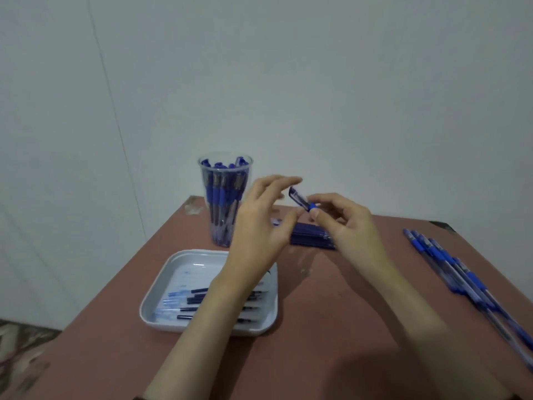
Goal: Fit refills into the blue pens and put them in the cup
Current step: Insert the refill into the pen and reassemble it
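In the head view, a blue pen [300, 199] is held above the far part of the table [331, 327]. It is pinched at its blue grip between the thumb and curled fingers of the right hand [343, 223], and its capped end is tilted up and to the left. The left hand [259, 223] is raised just beside that capped end. Its fingers are loosely extended and spread, and nothing is seen to be held in it. Whether its fingertips touch the pen cannot be told, because of blur.

A clear cup [225, 203] is stood upright at the far left corner of the table, behind the left hand, and is filled with standing pens [219, 194]. Nearer, under the left forearm, a white tray [150, 301] is set on the table, and several refills [187, 301] are laid side by side in it. A dark blue bundle [311, 235] is seen lying on the table behind both hands; what it is made of cannot be told. Along the right edge of the table, well apart from the cup, a row of loose pens [461, 272] is laid out.
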Tool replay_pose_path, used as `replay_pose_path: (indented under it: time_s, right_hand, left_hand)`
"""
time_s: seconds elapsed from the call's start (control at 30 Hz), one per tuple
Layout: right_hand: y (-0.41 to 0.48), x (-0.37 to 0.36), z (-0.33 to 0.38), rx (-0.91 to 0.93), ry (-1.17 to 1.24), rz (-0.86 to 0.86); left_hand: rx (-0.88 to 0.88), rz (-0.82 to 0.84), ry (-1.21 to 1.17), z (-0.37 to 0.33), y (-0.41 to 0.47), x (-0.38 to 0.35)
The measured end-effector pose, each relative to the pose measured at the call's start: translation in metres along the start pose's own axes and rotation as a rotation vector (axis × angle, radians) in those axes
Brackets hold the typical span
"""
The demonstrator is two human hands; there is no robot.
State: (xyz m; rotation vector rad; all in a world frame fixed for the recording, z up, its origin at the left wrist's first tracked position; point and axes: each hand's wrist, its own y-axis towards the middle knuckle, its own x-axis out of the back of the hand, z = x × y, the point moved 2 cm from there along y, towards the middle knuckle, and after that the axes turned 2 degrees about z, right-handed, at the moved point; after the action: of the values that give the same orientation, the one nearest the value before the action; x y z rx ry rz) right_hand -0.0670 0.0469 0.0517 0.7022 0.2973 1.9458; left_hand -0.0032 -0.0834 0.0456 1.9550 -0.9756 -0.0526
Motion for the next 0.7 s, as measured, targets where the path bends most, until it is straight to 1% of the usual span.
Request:
replay_pose_path:
  time_s: [0.07,0.1,0.13,0.2,0.27,0.3,0.37,0.5,0.7]
  right_hand:
    - [0.016,-0.01,0.025,0.072,0.036,-0.026]
    - [0.026,-0.015,0.039,0.114,0.07,-0.042]
    - [0.037,-0.02,0.053,0.157,0.11,-0.063]
    - [0.059,-0.031,0.078,0.233,0.181,-0.104]
    - [0.08,-0.044,0.094,0.28,0.226,-0.13]
    - [0.089,-0.051,0.097,0.288,0.239,-0.139]
    - [0.106,-0.065,0.097,0.282,0.228,-0.155]
    - [0.121,-0.087,0.076,0.197,0.066,-0.127]
    - [0.114,-0.099,0.055,0.166,-0.308,0.039]
  left_hand:
    - [-0.088,-0.171,0.182,0.007,0.003,0.023]
    - [-0.08,-0.232,0.248,0.014,0.004,0.035]
    - [-0.045,-0.258,0.286,0.022,0.006,0.045]
    - [0.078,-0.231,0.285,0.04,0.01,0.059]
    - [0.209,-0.182,0.23,0.057,0.011,0.062]
    - [0.25,-0.161,0.213,0.063,0.012,0.062]
    - [0.276,-0.109,0.211,0.072,0.013,0.059]
    - [0.234,-0.082,0.189,0.082,0.013,0.057]
    - [0.221,-0.086,0.12,0.087,0.013,0.055]
